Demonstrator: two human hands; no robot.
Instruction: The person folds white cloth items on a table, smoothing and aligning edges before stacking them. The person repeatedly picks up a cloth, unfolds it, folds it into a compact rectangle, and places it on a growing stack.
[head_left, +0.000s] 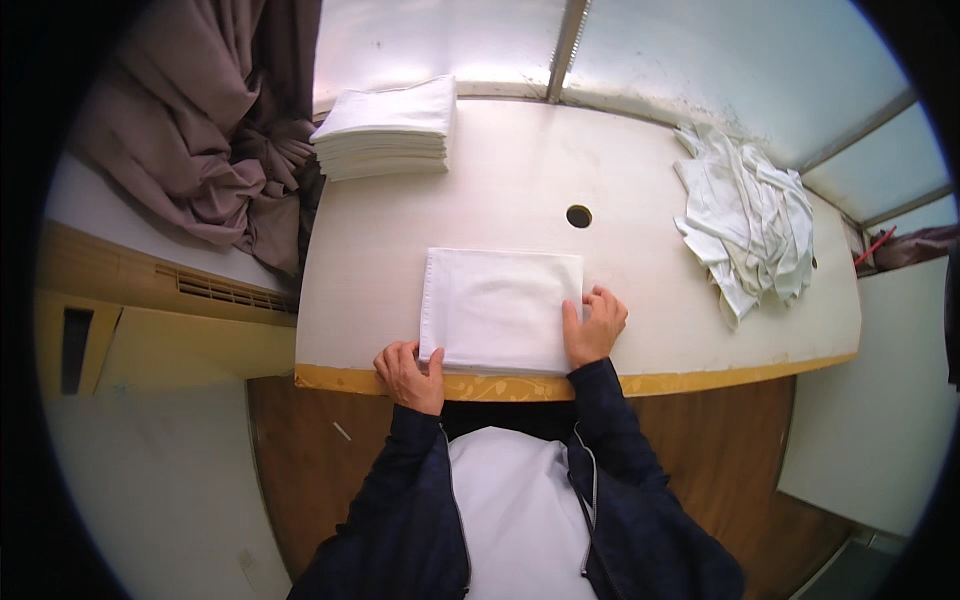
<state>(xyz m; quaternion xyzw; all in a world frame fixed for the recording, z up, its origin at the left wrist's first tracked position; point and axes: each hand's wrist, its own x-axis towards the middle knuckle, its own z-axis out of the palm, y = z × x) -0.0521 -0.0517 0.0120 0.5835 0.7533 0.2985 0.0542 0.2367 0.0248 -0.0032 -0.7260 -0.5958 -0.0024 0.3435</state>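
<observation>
A folded white cloth lies flat as a rectangle at the table's front edge, right before me. My left hand is at its near left corner, thumb on top and fingers curled beside the edge. At the right edge, my right hand pinches the cloth, its thumb on the upper face and its fingers on the outer side. The undersides of both grips are hidden. A neat stack of folded white cloths stands at the table's far left corner. Toward the right lies a crumpled heap of white cloth.
The white table has yellow edging along its front and a round cable hole. Frosted window panes rise behind it. Brownish-mauve curtains hang bunched at the left. A white cabinet stands at the right.
</observation>
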